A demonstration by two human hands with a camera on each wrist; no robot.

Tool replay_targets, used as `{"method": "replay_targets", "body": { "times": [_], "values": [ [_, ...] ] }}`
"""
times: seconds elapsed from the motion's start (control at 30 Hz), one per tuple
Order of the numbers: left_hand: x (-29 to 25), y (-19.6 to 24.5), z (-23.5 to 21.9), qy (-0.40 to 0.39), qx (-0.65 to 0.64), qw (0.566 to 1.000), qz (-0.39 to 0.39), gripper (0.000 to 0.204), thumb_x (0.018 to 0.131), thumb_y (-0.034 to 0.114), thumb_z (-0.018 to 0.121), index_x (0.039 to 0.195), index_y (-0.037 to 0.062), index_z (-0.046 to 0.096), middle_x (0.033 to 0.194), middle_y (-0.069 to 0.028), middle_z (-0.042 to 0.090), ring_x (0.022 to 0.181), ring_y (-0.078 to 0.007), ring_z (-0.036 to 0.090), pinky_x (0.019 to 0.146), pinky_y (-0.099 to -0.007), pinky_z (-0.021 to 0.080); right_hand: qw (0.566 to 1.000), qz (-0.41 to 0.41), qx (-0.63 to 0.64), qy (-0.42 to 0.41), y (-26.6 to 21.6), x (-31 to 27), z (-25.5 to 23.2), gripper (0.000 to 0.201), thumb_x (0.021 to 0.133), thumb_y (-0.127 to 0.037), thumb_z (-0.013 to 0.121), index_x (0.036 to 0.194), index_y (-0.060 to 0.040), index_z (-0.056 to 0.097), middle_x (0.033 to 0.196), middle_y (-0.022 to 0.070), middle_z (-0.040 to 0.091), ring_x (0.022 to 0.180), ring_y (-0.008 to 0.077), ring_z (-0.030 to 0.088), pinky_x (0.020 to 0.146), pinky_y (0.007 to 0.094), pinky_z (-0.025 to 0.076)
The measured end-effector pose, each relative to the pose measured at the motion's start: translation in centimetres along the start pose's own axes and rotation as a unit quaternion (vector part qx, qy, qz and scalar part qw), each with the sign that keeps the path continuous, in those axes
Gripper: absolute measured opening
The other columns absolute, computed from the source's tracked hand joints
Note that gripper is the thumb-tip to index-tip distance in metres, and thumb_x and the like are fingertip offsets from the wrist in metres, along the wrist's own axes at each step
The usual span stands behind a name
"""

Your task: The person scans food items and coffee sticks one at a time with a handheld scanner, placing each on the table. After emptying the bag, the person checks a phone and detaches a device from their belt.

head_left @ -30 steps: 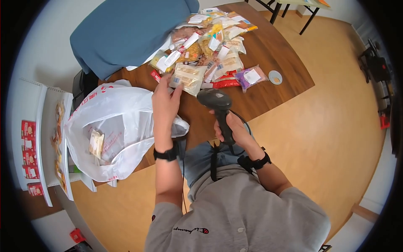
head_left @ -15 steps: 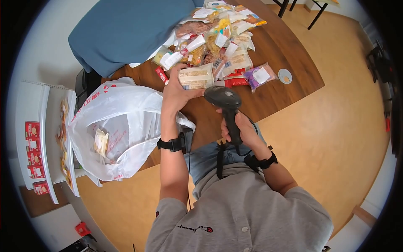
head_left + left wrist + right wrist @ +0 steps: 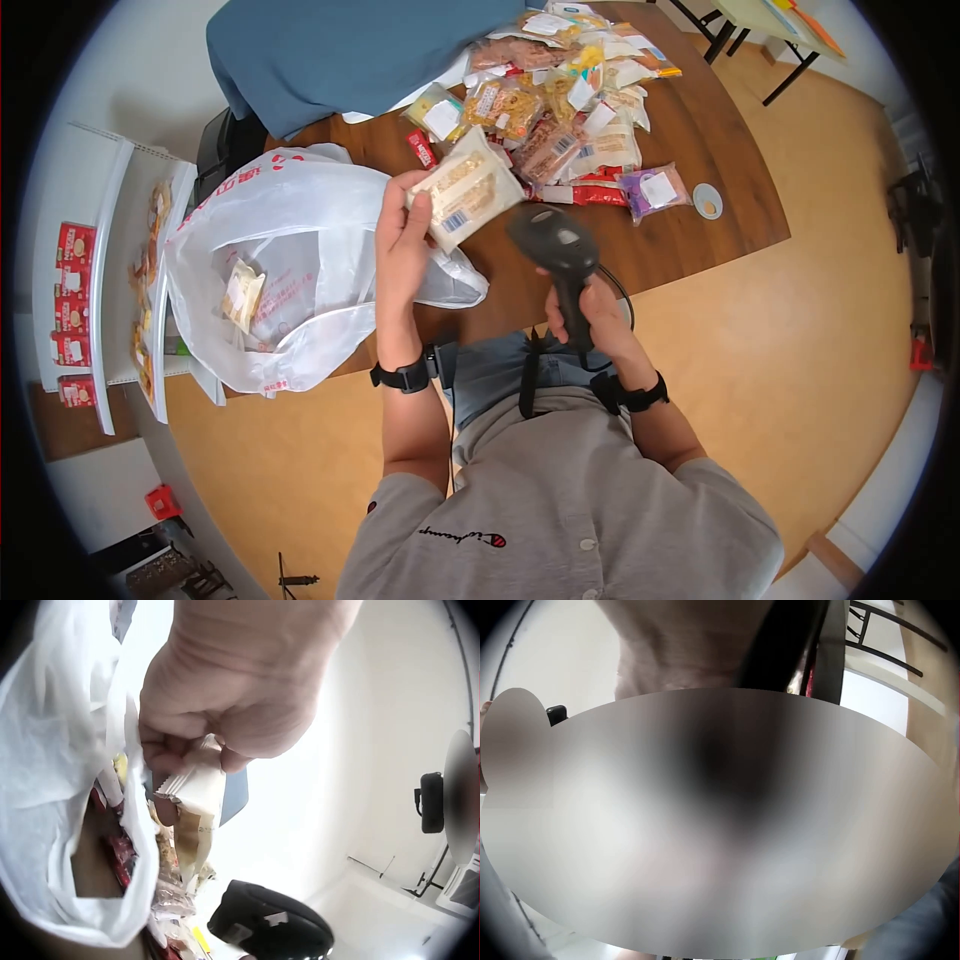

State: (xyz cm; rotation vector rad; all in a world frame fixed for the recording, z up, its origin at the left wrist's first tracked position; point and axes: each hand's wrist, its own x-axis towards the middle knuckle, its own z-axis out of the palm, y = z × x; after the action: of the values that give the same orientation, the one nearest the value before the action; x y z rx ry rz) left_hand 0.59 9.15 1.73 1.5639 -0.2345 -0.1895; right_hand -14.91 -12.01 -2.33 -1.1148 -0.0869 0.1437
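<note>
My left hand (image 3: 400, 255) pinches a cream-coloured food packet (image 3: 470, 190) by its left edge, thumb on top. The packet is tilted, with a printed barcode facing up. In the left wrist view, the packet (image 3: 196, 799) is seen from its crimped end, between thumb and fingers. My right hand (image 3: 603, 318) grips the handle of a black handheld barcode scanner (image 3: 556, 243), whose head is close to the packet's right side. A large blur covers most of the right wrist view; part of the hand (image 3: 679, 645) shows at its top.
A white plastic bag (image 3: 345, 250) stands open at the left with a small packet (image 3: 243, 297) inside. Several bagged foods (image 3: 510, 105) are heaped on the wooden table (image 3: 735, 150). A purple-and-pink packet (image 3: 652, 192) and a small round lid-like disc (image 3: 708, 202) lie near the right edge.
My left hand has taken hold of the cream packet, lifted it off the heap's near edge and tilted it. My right hand keeps the scanner at about the same place beside it.
</note>
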Motion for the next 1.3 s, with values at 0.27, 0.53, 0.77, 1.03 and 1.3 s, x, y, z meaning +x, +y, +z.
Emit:
{"method": "replay_targets", "body": {
  "times": [0.27,0.53,0.77,1.03,1.3],
  "values": [
    [-0.6,-0.1,0.8,0.016,0.070,0.997,0.033,0.024,0.102,0.022,0.052,0.122,0.0109,0.057,0.093,0.0008,0.064,0.074,-0.0062,0.052,0.064,-0.0218,0.044,0.998,-0.009,-0.037,-0.058,-0.1,0.8,2.0,0.055,0.099,-0.049,0.049,0.126,-0.0005,0.047,0.076,0.0051,0.058,0.058,0.0094,0.052,0.055,0.0244,0.042],
    [-3.3,0.2,-2.6,0.089,-0.010,0.994,0.055,0.026,0.098,0.019,0.054,0.123,0.0106,0.058,0.099,0.0009,0.060,0.079,-0.0062,0.052,0.067,-0.0221,0.043,0.999,0.015,-0.004,-0.038,0.5,0.8,0.9,0.055,0.100,-0.049,0.048,0.129,-0.0024,0.047,0.079,0.0049,0.056,0.059,0.0094,0.053,0.055,0.0238,0.043],
    [-8.4,0.7,-20.2,0.230,0.043,0.972,0.002,0.035,0.096,0.019,0.055,0.126,-0.0001,0.057,0.117,-0.0099,0.061,0.102,-0.0193,0.059,0.091,-0.0320,0.045,0.999,0.039,0.031,-0.016,0.5,1.1,0.1,0.054,0.102,-0.047,0.044,0.135,-0.0041,0.045,0.078,0.0038,0.054,0.059,0.0089,0.052,0.056,0.0233,0.043],
    [-6.0,0.6,-18.9,0.432,0.484,0.747,0.144,0.042,0.089,0.016,0.068,0.128,0.0018,0.058,0.120,-0.0156,0.064,0.103,-0.0244,0.063,0.089,-0.0351,0.050,0.999,0.031,0.039,-0.003,1.1,1.2,0.0,0.055,0.102,-0.049,0.044,0.135,-0.0049,0.045,0.077,0.0032,0.055,0.058,0.0086,0.053,0.053,0.0227,0.043],
    [2.1,1.9,-1.8,-0.027,0.366,0.917,0.155,0.024,0.087,0.007,0.066,0.111,0.0014,0.065,0.105,-0.0154,0.069,0.092,-0.0279,0.068,0.079,-0.0330,0.053,0.999,0.027,0.039,0.007,0.8,1.1,0.0,0.059,0.101,-0.051,0.043,0.136,-0.0038,0.044,0.075,0.0043,0.055,0.057,0.0095,0.054,0.053,0.0230,0.044]
  ]
}}
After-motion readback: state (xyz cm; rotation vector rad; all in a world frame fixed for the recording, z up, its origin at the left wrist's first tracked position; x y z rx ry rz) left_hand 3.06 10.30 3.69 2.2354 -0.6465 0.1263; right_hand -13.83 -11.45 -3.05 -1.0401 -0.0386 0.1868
